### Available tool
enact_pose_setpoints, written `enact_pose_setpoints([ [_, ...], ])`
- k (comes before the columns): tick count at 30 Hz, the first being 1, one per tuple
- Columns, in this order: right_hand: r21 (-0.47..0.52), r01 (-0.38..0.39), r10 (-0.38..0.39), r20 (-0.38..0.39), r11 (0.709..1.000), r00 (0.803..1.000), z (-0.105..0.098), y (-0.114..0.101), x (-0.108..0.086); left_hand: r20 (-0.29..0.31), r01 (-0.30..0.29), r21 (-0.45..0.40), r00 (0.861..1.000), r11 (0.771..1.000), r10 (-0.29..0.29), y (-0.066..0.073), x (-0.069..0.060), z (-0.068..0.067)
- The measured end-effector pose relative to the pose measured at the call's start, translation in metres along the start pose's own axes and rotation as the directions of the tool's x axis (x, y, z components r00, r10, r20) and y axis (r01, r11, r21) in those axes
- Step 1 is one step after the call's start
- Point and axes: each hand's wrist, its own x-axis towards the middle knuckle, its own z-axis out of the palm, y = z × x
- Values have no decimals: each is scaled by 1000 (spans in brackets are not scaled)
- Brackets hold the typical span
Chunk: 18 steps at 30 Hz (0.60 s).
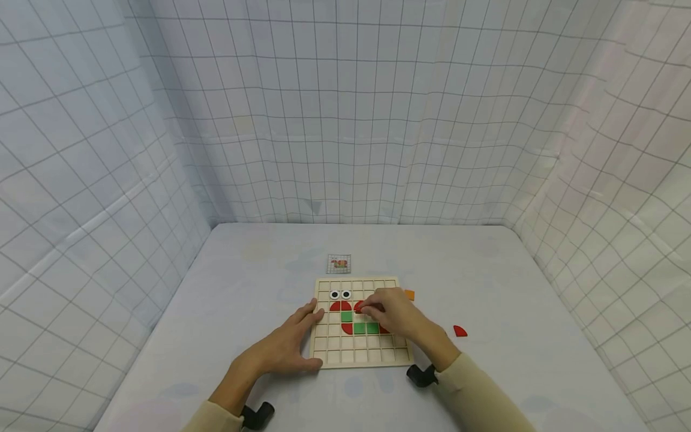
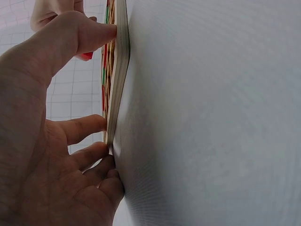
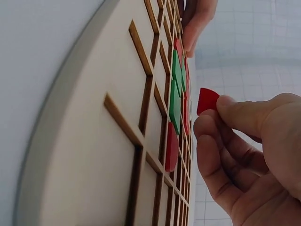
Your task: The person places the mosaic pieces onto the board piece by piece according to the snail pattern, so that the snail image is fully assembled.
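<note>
A wooden grid board (image 1: pixel 340 355) lies on the table. My left hand (image 1: pixel 288 345) rests along its left side, fingers spread and thumb near the front left corner; in the left wrist view the thumb and fingertips touch the board's edge (image 2: pixel 121 61). My right hand (image 1: pixel 396 312) pinches a red quarter-circle tile (image 3: pixel 207 100) between thumb and fingertips, held off the surface of the board. On the board sit two eye tiles (image 1: pixel 341 294), several red curved tiles (image 1: pixel 340 306) and green square tiles (image 1: pixel 359 328). My right hand hides part of the board in the head view.
A small picture card (image 1: pixel 339 264) lies behind the board. Partly hidden by my right hand, an orange piece (image 1: pixel 410 294) shows at the board's right side. Another red quarter-circle tile (image 1: pixel 460 331) lies farther right on the white table (image 1: pixel 259 264). Grid-patterned curtains (image 1: pixel 345 120) surround it.
</note>
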Motion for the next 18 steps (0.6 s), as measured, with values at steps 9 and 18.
enact_pose_setpoints([
  [9, 16, -22, 21, 20, 1000, 1000, 6, -2, 3, 2, -1, -6, 1000, 1000, 1, 0, 1, 0],
  [18, 40, -38, 37, 12, 999, 999, 8, -2, 2, 5, 5, -6, 1000, 1000, -5, -1, 1, 1],
])
